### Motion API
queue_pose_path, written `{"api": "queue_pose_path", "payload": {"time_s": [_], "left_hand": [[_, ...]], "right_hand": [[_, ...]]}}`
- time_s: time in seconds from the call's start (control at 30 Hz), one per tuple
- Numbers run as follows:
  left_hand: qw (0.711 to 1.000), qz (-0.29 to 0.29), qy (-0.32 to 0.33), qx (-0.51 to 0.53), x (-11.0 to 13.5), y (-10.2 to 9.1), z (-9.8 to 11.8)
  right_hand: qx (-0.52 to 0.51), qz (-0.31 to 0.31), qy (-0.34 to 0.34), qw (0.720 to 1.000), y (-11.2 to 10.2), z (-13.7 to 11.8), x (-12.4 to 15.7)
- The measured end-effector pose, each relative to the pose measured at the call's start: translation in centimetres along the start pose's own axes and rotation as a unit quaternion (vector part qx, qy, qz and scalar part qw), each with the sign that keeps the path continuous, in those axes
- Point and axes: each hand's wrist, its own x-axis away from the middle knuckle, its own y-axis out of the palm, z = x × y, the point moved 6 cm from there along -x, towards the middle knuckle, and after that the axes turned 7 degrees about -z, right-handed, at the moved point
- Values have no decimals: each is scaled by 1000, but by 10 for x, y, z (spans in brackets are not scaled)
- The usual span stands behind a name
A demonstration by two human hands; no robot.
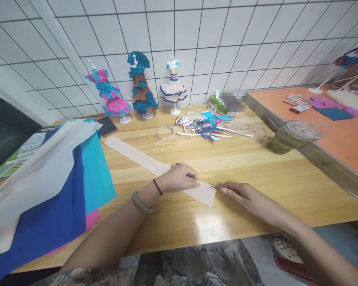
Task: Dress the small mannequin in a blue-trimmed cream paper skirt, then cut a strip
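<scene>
A long pale pink strip of crepe paper (137,154) lies slantwise across the wooden table, from the phone down to the right. My left hand (180,176) pinches it near its right end, thumb on top. In my right hand (237,193) is a small pair of scissors (214,186), mostly hidden by the fingers. Its thin blades reach the upper edge of the strip close to the right end. Whether they are cutting into the paper I cannot tell.
Coloured paper sheets (100,174) are piled at the left beside a phone (109,126). Three small dressed mannequins (173,87) stand along the wall. Behind the strip are a tape roll (165,132) and paper scraps (207,125). A lidded jar (286,139) stands right, near an orange-topped table (325,139).
</scene>
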Motion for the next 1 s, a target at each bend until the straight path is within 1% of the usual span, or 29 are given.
{"api": "queue_pose_path", "payload": {"time_s": [0.23, 0.47, 1.0], "left_hand": [[1000, 0, 3, -2, 0, 0, 0], [1000, 0, 4, -2, -1, 1, -2], [1000, -5, 2, -5, 0, 1, -1]], "right_hand": [[-5, -3, 4, 1000, 8, -2, -1], [6, 5, 8, 1000, 7, -5, 1], [26, 24, 7, 999, 8, -4, -1]]}}
